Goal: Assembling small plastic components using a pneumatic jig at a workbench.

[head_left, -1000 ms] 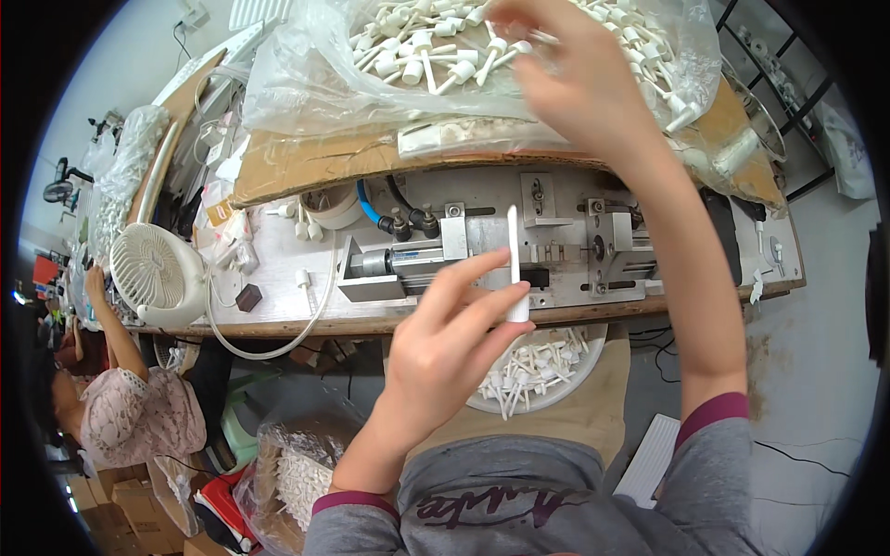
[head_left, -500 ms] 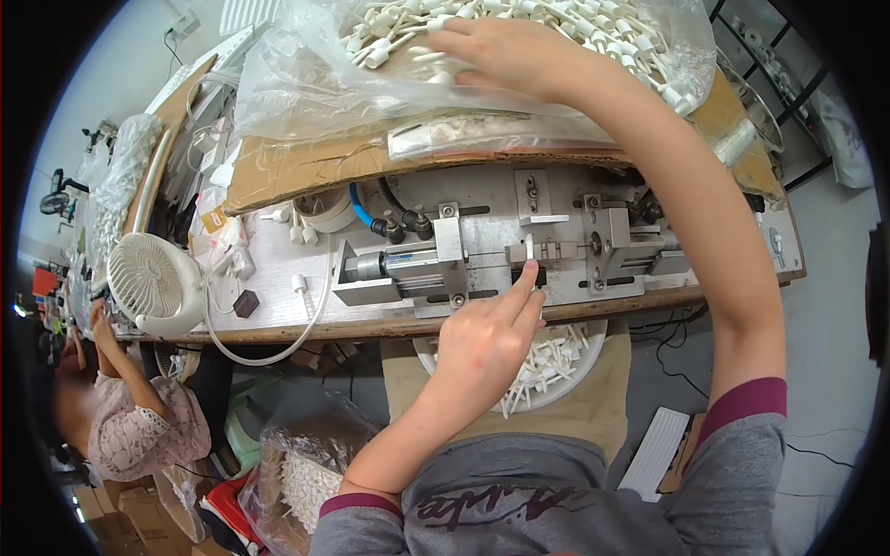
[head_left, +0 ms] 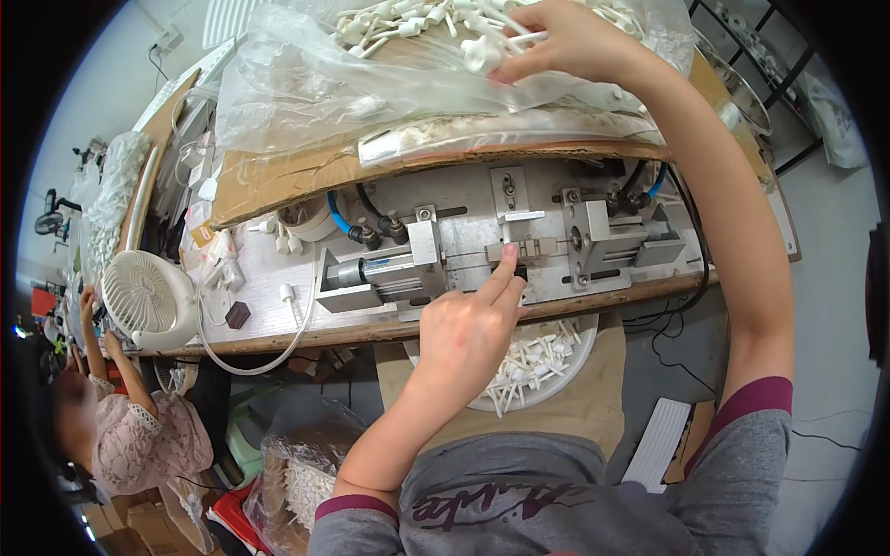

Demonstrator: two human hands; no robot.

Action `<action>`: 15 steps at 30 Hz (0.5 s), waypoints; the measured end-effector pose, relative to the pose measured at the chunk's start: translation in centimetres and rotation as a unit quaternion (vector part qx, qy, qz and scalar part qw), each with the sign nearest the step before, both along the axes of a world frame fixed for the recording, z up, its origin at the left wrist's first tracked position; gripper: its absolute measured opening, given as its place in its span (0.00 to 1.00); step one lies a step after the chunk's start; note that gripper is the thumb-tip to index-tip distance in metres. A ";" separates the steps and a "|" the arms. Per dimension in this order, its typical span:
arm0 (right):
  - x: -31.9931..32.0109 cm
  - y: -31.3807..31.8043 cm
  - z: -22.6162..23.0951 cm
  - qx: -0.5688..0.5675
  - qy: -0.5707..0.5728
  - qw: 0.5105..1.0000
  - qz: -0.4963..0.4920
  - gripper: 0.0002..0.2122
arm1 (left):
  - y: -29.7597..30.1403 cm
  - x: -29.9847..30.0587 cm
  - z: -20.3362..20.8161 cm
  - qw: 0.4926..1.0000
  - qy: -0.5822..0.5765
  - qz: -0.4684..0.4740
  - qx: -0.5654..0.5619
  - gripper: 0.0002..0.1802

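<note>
My right hand (head_left: 561, 42) is above the plastic bag at the top, fingers closed round a white stemmed plastic piece (head_left: 479, 56) with a wide cap; motion blurs it, and whether it holds more than one I cannot tell. Below it lie many similar white stemmed pieces (head_left: 389, 26) in the clear bag (head_left: 278, 102). My left hand (head_left: 464, 338) reaches over the bench edge with index finger stretched out. Its fingertip rests at the small metal holder (head_left: 536, 248) in the middle of the metal fixture, against a small white part mostly hidden by the finger.
Pneumatic cylinders (head_left: 389, 269) flank the holder, with blue and black hoses. A cardboard sheet (head_left: 278, 181) lies under the bag. A white fan (head_left: 148, 298) stands at left. Below the bench, a round white tub (head_left: 579, 357) holds stemmed pieces. Another person (head_left: 139, 422) works at far left.
My right hand has lifted from the pile and moved slightly right, now with a white stemmed piece in its fingers. My left index finger stays at the holder. The whole view has shifted a little.
</note>
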State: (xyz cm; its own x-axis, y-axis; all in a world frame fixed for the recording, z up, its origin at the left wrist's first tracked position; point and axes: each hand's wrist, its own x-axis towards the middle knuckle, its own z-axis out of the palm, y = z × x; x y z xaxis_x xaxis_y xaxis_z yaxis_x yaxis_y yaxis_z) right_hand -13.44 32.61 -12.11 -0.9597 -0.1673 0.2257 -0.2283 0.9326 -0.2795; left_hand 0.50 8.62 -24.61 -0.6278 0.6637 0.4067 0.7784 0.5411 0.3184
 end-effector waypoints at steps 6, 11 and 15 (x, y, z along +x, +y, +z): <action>1.7 -0.2 -0.1 -0.063 -0.009 0.997 -0.046 0.21 | -0.1 0.0 -0.4 1.000 -0.004 0.005 0.001 0.13; 4.1 2.9 -0.2 -0.368 -0.046 0.926 -0.064 0.14 | -0.2 0.1 -0.3 1.000 0.003 -0.010 0.015 0.13; 8.8 -0.5 -1.3 -0.459 0.049 0.886 -0.054 0.17 | -0.9 0.3 -0.1 0.998 0.000 -0.051 0.026 0.17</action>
